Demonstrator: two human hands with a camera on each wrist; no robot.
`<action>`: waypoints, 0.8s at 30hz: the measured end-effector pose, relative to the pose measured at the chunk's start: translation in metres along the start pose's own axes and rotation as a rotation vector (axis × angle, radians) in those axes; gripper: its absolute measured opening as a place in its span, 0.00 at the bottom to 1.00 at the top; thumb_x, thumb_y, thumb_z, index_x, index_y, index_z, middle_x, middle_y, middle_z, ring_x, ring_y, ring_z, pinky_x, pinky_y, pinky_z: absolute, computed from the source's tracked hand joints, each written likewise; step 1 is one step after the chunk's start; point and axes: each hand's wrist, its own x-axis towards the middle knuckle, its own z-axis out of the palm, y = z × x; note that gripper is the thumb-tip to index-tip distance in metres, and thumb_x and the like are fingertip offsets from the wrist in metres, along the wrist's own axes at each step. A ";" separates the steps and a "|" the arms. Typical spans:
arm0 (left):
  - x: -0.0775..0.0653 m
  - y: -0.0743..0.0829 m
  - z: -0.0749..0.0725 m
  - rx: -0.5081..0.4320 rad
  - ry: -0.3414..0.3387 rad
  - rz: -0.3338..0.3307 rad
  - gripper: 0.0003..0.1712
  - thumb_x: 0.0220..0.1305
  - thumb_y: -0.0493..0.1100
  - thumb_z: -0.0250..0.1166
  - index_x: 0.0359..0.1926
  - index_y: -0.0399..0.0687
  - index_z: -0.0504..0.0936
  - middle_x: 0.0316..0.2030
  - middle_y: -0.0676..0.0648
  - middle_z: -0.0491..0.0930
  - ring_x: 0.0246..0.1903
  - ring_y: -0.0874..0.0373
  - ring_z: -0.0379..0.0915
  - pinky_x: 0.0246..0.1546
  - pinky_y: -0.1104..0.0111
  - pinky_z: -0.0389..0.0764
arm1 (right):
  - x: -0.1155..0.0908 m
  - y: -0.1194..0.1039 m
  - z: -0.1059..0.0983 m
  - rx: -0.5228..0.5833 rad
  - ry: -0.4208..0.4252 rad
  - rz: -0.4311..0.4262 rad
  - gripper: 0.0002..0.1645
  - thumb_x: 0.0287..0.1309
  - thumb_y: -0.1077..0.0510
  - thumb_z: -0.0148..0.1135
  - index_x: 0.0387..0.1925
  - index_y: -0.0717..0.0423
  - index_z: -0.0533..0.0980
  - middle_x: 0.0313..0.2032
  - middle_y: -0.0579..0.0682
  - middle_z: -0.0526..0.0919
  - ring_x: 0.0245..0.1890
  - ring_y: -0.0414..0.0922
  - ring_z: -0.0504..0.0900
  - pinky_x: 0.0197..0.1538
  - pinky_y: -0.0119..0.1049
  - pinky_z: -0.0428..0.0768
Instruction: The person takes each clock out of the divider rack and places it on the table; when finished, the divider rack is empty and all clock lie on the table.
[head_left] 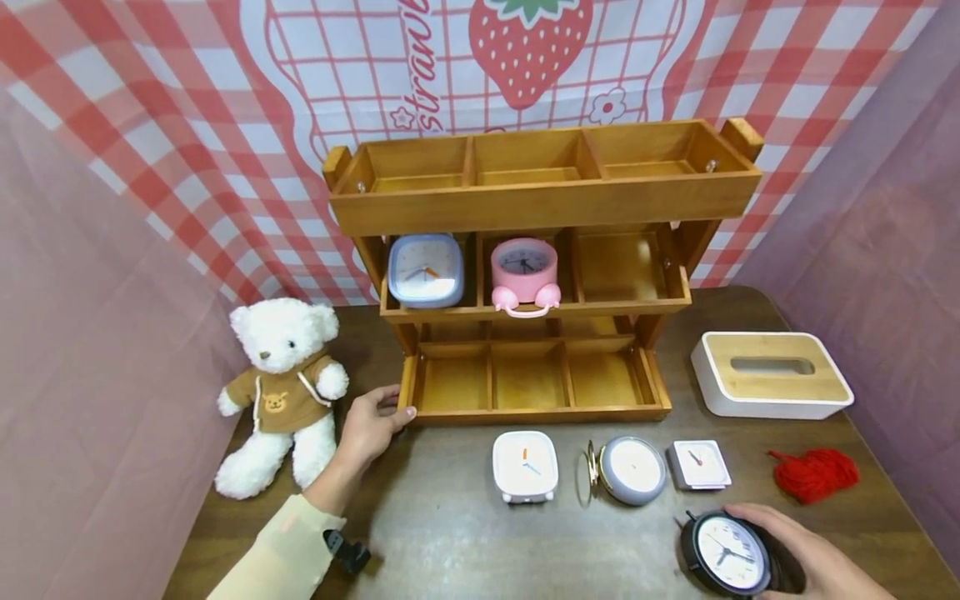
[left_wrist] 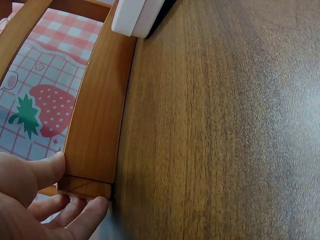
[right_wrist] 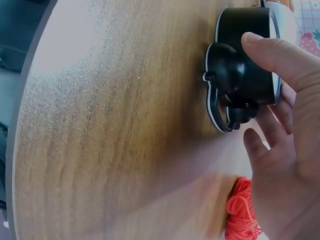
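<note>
My left hand (head_left: 367,429) pinches the front left corner of a three-tier wooden shelf (head_left: 543,417). In the left wrist view, its thumb lies along one face of the shelf's wooden board (left_wrist: 95,115), and the fingertips touch the end. At the front right, my right hand (head_left: 813,554) grips a black twin-bell alarm clock (head_left: 727,552) with a white dial, thumb and fingers on opposite sides of its case. The bells and handle point toward the table's near edge in the right wrist view. Left of it stand a small white square clock (head_left: 700,464) and a grey round clock (head_left: 633,471).
A white clock (head_left: 525,467) lies before the shelf. A blue clock (head_left: 426,271) and a pink clock (head_left: 525,271) occupy the middle tier. A teddy bear (head_left: 281,392) sits left; a tissue box (head_left: 772,375) and red yarn (head_left: 815,475) lie right.
</note>
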 end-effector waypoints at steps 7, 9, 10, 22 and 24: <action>0.000 0.002 0.000 0.013 0.000 0.001 0.30 0.65 0.35 0.71 0.66 0.30 0.75 0.57 0.29 0.81 0.56 0.36 0.81 0.43 0.65 0.86 | 0.001 -0.004 -0.004 0.003 -0.053 0.068 0.65 0.26 0.52 0.91 0.70 0.61 0.68 0.65 0.35 0.71 0.66 0.21 0.63 0.60 0.14 0.60; -0.001 0.002 0.001 0.010 -0.001 0.005 0.30 0.65 0.35 0.71 0.66 0.29 0.75 0.56 0.28 0.80 0.55 0.36 0.81 0.42 0.65 0.86 | 0.004 -0.008 -0.006 -0.006 -0.059 0.124 0.63 0.28 0.52 0.90 0.70 0.59 0.69 0.64 0.37 0.74 0.64 0.21 0.65 0.59 0.12 0.61; -0.001 0.003 0.001 0.008 -0.002 0.007 0.30 0.65 0.35 0.71 0.66 0.29 0.74 0.56 0.28 0.80 0.55 0.36 0.81 0.42 0.66 0.86 | 0.006 -0.010 -0.008 -0.007 -0.055 0.148 0.61 0.29 0.53 0.90 0.69 0.58 0.70 0.62 0.39 0.75 0.63 0.22 0.67 0.59 0.12 0.62; 0.000 0.003 -0.001 0.015 0.008 0.016 0.30 0.64 0.34 0.71 0.65 0.28 0.75 0.55 0.28 0.81 0.54 0.37 0.82 0.42 0.65 0.87 | 0.077 -0.057 -0.024 -0.111 0.265 0.195 0.46 0.32 0.67 0.87 0.59 0.52 0.79 0.52 0.37 0.81 0.50 0.27 0.79 0.56 0.12 0.69; 0.000 0.003 -0.001 0.014 0.006 0.018 0.30 0.64 0.34 0.71 0.65 0.28 0.75 0.55 0.28 0.81 0.54 0.36 0.82 0.42 0.65 0.87 | 0.093 -0.064 -0.025 -0.118 0.301 0.167 0.46 0.30 0.68 0.87 0.58 0.51 0.79 0.51 0.39 0.82 0.51 0.28 0.78 0.57 0.12 0.69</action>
